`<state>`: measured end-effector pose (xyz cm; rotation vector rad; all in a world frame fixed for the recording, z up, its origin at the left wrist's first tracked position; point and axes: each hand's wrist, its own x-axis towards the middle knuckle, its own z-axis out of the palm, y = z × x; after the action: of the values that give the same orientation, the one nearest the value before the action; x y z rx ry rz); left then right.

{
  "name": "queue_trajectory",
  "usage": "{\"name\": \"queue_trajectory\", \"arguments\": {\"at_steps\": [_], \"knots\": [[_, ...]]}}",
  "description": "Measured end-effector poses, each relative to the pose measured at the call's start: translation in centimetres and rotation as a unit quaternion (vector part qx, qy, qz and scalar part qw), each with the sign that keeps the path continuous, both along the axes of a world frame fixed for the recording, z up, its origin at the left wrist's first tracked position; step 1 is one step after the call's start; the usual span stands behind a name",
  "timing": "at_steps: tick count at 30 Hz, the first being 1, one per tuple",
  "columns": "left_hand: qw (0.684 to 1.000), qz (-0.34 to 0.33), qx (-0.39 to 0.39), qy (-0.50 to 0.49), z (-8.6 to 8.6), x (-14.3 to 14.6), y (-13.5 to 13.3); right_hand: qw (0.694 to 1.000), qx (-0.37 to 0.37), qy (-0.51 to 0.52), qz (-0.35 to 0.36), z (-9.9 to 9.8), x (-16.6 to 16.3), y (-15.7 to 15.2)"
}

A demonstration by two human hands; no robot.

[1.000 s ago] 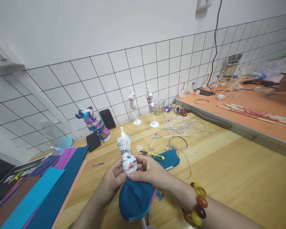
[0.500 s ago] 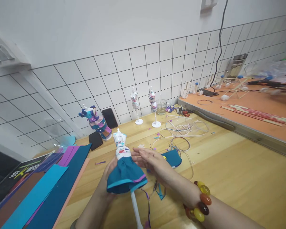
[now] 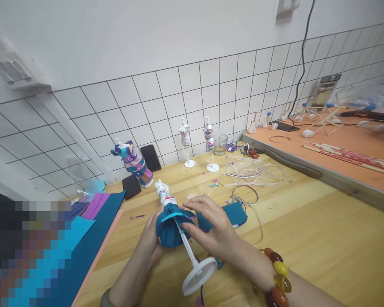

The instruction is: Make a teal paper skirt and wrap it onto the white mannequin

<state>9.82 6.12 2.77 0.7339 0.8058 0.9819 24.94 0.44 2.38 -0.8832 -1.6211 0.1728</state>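
A small white dress form (image 3: pixel 164 197) with coloured specks leans away from me, its underside tipped toward the camera. Around its lower body is a teal doll skirt (image 3: pixel 169 236) with a light blue hem. My left hand (image 3: pixel 151 236) is closed around the skirt and form from the left, its fingers partly hidden. On the other side, my right hand (image 3: pixel 216 226) has the skirt's edge between thumb and fingers. The white stand (image 3: pixel 199 275) points toward me. A teal fabric piece (image 3: pixel 237 215) lies behind my right hand.
Two bare dress forms (image 3: pixel 185 138) and a dressed one (image 3: pixel 136 164) stand by the wall, near a glass cup (image 3: pixel 220 144) and phones (image 3: pixel 151 157). Coiled cords (image 3: pixel 246 194) and scraps lie on the table. Coloured sheets (image 3: pixel 105 221) are left; an orange board (image 3: pixel 345 136) is right.
The dress form has tipped back, bringing its round base into view and showing the skirt's inside. My right hand has moved from beside the waist to the skirt's hem.
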Motion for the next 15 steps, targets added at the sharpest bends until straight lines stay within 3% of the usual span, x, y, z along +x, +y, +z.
{"name": "queue_trajectory", "arguments": {"at_steps": [8,15], "knots": [[1.000,0.000,0.029,0.001,-0.09,0.41,-0.72,0.986,0.019,-0.154,-0.069,-0.35,0.60,0.16],[0.999,-0.004,0.034,0.008,0.07,0.38,-0.84,0.982,0.048,-0.165,-0.081,-0.90,0.60,0.08]]}}
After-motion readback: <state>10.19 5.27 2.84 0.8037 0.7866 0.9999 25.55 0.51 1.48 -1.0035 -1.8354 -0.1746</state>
